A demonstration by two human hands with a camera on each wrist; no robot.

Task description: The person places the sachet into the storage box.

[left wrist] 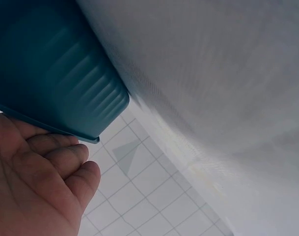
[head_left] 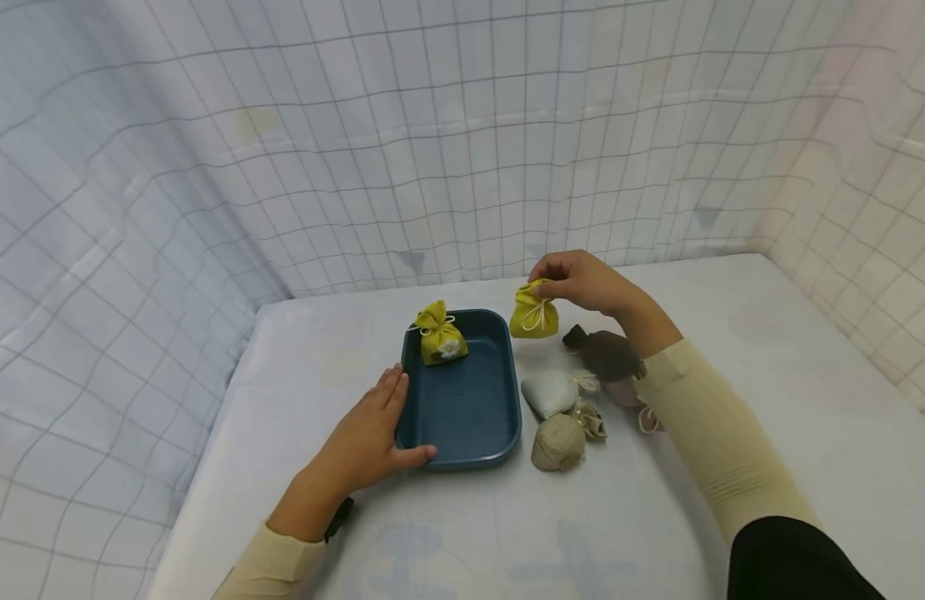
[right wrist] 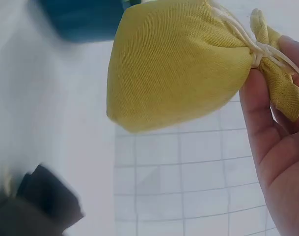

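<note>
My right hand (head_left: 586,283) pinches a yellow drawstring pouch (head_left: 533,315) by its gathered neck, to the right of the blue tray's far corner. In the right wrist view the pouch (right wrist: 178,69) hangs full, its white cord tied below the fingers. On the tray's left side rests my left hand (head_left: 368,433), fingers straight along the rim and thumb at the near corner. Inside the blue tray (head_left: 470,408), at its far left, lies another yellow pouch (head_left: 440,337) with a white flower. The left wrist view shows the tray's ribbed outer wall (left wrist: 85,83) beside the fingers.
Right of the tray lie a white pouch (head_left: 550,392), a beige pouch (head_left: 558,443) and a dark brown pouch (head_left: 611,356). A pinkish pouch (head_left: 622,392) sits partly under the right forearm. Behind the white table (head_left: 320,358) hangs a checked curtain (head_left: 462,150).
</note>
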